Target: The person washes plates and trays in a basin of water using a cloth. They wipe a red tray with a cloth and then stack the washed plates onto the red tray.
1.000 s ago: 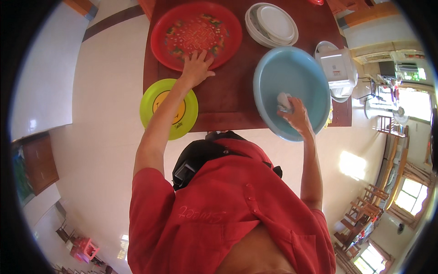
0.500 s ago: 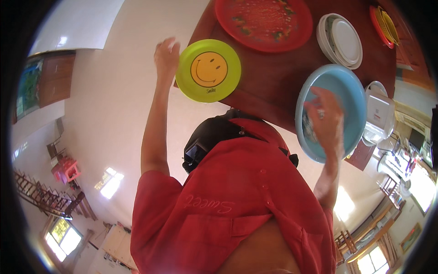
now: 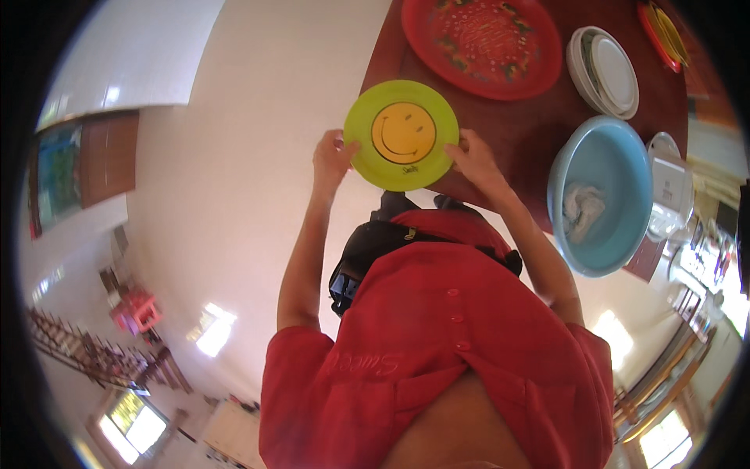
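One green plate (image 3: 402,134): left grip (image 3: 333,162), right grip (image 3: 475,160) holding opposite edges.

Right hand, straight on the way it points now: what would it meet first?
The plate: the right hand is at its rim, with the thumb over the green face. How high the plate sits above the table is unclear from this view.

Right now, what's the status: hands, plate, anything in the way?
Left hand, right hand: gripping green plate at opposite edges. Nothing seen blocking it. White cloth in blue basin.
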Motion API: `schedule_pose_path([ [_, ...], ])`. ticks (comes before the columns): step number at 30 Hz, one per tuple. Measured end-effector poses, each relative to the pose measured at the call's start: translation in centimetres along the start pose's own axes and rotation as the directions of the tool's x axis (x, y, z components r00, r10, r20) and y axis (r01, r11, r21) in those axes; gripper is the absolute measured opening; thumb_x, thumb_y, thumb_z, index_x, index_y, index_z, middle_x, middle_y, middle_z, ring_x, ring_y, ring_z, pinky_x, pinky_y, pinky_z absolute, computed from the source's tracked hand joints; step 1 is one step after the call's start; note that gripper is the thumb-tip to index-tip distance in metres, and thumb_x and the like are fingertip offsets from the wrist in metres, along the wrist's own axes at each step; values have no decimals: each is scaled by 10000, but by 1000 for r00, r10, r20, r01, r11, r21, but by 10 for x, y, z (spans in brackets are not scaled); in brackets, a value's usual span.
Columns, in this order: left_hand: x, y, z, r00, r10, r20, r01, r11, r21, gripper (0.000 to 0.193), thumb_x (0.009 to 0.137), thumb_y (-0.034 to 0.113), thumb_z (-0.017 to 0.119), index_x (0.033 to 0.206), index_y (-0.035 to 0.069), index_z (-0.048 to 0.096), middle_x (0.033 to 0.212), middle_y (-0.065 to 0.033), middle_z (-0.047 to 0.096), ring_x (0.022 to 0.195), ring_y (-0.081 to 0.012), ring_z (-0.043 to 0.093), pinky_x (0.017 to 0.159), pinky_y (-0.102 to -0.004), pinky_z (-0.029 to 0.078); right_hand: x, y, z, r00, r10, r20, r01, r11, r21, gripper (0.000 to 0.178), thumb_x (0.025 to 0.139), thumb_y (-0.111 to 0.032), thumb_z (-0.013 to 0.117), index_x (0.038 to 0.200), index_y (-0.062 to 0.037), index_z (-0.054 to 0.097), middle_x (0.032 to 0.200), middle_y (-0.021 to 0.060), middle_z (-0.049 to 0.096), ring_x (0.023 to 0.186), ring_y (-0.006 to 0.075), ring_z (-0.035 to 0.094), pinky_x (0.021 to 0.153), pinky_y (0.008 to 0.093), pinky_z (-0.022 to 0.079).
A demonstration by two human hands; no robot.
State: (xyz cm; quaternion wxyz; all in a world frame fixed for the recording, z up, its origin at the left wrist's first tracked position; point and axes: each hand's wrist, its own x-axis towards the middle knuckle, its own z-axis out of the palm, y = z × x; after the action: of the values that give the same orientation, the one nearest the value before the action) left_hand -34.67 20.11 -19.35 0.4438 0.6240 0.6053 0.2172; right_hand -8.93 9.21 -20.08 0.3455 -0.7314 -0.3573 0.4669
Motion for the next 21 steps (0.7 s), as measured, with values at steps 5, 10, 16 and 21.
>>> schedule_pose_path([
  [5,14,1,-17,952,-28,303,92,976,-199,318,750,84,657,991,-91,545,782,-129,605,584,-156,605,443,-256,479,-10,-24,7,983,167,-77,-152,973,173,422,795,-235,636,1088,36,500,787,93,607,599,170,585,489,250,448],
  [10,30,12,-26,872,-97,480,231,945,-230,346,789,69,617,1099,-58,529,835,-91,594,688,-162,612,562,-275,532,-26,-29,7,924,162,345,-379,500,779,342,824,-214,632,1074,-11,519,770,43,586,533,64,508,395,189,342],
  [16,63,53,-29,815,40,578,124,962,-242,348,804,44,588,1130,-52,517,919,-90,595,743,-152,611,589,-269,531,-41,-73,-4,987,134,88,-159,768,621,321,822,-191,635,1063,-11,524,754,40,585,493,55,491,351,177,324],
  [21,90,117,6,778,147,611,110,926,-362,361,816,31,566,1166,-37,505,1010,-104,589,807,-167,615,629,-279,535,-28,-97,-56,982,48,-182,59,838,543,271,814,-159,623,1027,-14,539,714,40,580,463,62,491,325,174,322],
])
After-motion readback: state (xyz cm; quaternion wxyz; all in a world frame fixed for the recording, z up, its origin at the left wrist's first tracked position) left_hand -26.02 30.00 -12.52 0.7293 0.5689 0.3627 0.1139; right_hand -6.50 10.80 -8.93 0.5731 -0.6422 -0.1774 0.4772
